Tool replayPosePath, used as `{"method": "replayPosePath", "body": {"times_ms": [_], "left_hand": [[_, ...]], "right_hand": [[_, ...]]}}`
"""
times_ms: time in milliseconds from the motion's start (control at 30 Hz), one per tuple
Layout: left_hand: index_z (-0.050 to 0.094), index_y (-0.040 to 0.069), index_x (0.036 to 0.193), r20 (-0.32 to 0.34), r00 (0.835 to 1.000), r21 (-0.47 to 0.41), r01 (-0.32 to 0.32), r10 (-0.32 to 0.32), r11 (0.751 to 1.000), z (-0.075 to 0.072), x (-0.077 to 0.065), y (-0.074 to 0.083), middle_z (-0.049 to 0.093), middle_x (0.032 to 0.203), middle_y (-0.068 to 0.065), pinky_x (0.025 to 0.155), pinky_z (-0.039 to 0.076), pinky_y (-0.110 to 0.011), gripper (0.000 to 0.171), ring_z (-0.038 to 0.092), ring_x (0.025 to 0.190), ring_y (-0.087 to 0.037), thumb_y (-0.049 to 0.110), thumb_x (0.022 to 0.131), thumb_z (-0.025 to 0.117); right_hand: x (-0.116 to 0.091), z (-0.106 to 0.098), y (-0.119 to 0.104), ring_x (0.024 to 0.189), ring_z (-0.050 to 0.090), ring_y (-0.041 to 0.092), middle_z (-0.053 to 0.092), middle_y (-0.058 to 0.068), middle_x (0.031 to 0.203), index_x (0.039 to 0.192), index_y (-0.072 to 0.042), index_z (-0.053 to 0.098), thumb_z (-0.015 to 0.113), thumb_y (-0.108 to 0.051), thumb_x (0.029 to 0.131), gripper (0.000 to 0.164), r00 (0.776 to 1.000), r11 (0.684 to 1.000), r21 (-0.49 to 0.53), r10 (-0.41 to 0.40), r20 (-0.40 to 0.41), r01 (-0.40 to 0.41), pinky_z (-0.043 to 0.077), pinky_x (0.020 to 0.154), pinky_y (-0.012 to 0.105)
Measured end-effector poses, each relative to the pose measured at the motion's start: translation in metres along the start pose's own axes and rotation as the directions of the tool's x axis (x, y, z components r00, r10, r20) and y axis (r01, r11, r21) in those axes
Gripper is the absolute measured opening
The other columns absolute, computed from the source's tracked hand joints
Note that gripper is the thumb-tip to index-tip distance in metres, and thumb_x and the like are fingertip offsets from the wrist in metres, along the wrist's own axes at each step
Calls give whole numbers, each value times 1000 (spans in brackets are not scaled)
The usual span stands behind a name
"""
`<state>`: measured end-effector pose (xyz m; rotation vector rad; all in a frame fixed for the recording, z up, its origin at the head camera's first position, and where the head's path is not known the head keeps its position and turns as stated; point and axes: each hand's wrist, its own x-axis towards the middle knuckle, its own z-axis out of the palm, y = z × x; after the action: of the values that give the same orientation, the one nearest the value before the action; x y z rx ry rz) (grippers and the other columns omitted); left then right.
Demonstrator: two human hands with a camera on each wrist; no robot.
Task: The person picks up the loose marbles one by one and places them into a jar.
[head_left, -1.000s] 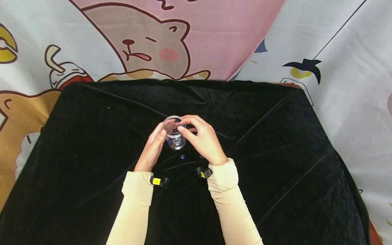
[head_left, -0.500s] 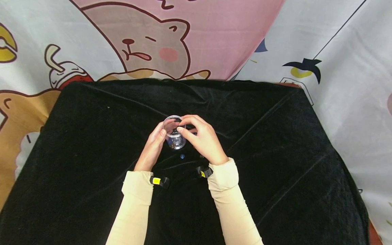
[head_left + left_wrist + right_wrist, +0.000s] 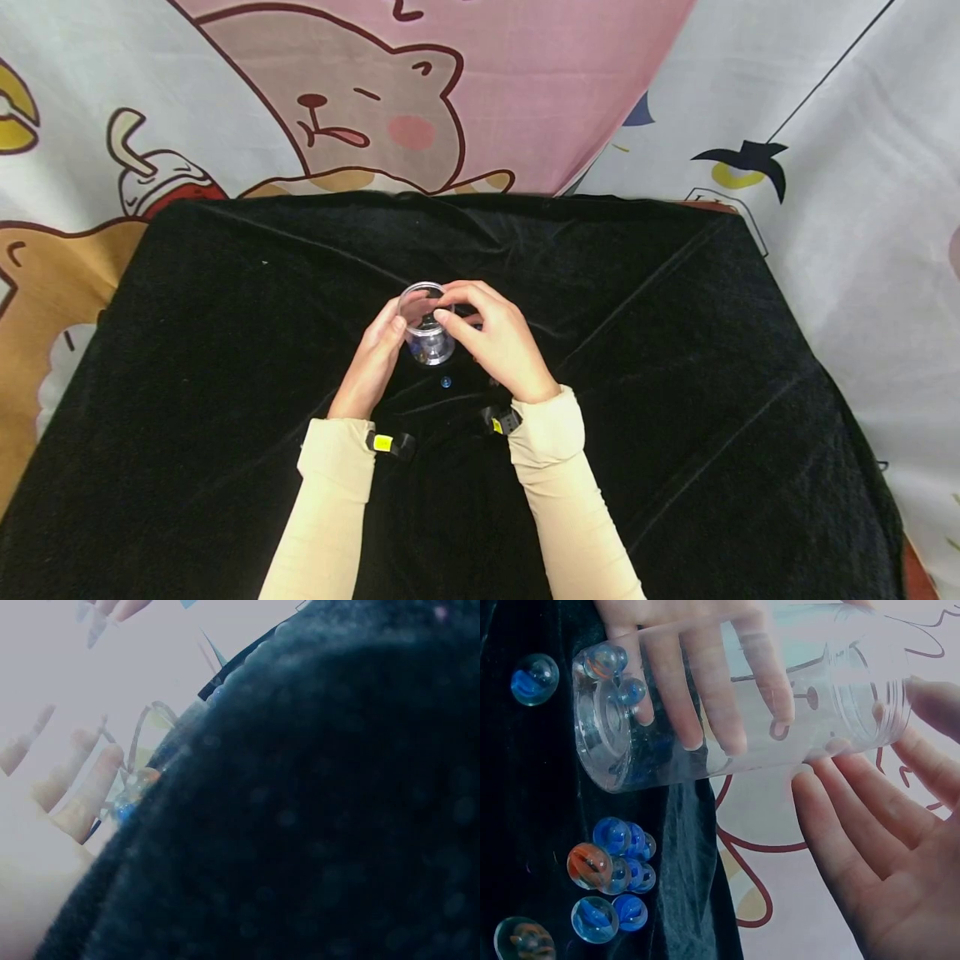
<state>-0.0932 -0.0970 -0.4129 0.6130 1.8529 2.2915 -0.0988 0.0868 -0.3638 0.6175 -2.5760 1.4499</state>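
A clear plastic jar (image 3: 431, 348) with a threaded, lidless mouth stands upright on black cloth. A few glass marbles (image 3: 604, 661) lie at its bottom. My left hand (image 3: 372, 360) holds the jar from the left, its thumb near the rim and its long fingers spread along the far wall. From the right, my right hand (image 3: 501, 340) holds the upper jar, thumb and index finger at the rim and other fingertips by the wall. No marble shows between its fingertips. The left wrist view is mostly blocked by dark cloth, with blurred left fingers (image 3: 94, 787) at the side.
Several blue and orange marbles (image 3: 615, 855) lie clustered on the black cloth (image 3: 675, 433) beside the jar. One blue marble (image 3: 446, 382) lies apart, in front of it. A printed cartoon curtain (image 3: 570, 92) hangs behind the table.
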Motion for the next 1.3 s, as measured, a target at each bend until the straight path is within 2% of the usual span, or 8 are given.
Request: {"method": "replayPosePath", "body": {"times_ms": [167,333,533,733,933,1067,1300], "left_hand": [[35,5,134,-12,1000,-11,16,-16,1000,-4,0,-9,41,132,-21,99,17,-54,45,32,124,-34,29,96,32],[36,10,134,-20,1000,-7,19,-20,1000,-8,2,-19,41,132,-19,99,18,-51,46,33,124,-29,35,95,34],[38,11,133,-18,1000,-12,7,-7,1000,-10,2,-22,42,131,-19,99,19,-50,47,34,124,-30,37,94,36],[38,9,132,-10,1000,-15,-14,14,1000,-10,3,-22,43,130,-18,100,19,-51,46,34,123,-32,37,95,35],[36,6,133,-9,1000,-17,-10,10,1000,-9,3,-20,43,130,-19,101,18,-50,43,35,124,-29,28,96,32],[36,8,133,-9,1000,-10,0,0,1000,-8,3,-17,43,130,-18,101,19,-50,41,35,124,-28,25,96,30],[35,4,132,-5,1000,1,2,-2,1000,-5,3,-9,41,130,-22,100,17,-55,40,33,124,-34,19,97,26]], "right_hand": [[-1,-1,2,101,52,2,56,-10,112,123,-23,52,55,-36,87,39,1000,1000,-1,10,-1,-10,47,79,25],[0,-2,2,102,52,2,57,-8,113,129,-24,46,54,-37,87,44,1000,1000,14,20,5,-20,47,80,29],[0,-3,4,100,54,4,58,-7,111,128,-20,47,54,-36,88,44,999,999,28,31,13,-32,47,80,31],[0,-7,8,95,54,1,60,-10,107,125,-20,49,51,-34,90,38,999,999,14,52,3,-52,46,80,24],[-1,-11,15,91,55,1,61,-9,102,120,-20,53,51,-31,90,32,997,997,8,77,-10,-77,46,79,22],[-2,-13,20,87,56,1,61,-10,97,117,-19,56,53,-29,90,29,994,995,-5,104,-16,-104,46,78,21],[-4,-17,27,85,56,3,62,-7,94,113,-17,59,53,-29,90,27,990,988,-65,141,-9,-141,46,78,24]]}}
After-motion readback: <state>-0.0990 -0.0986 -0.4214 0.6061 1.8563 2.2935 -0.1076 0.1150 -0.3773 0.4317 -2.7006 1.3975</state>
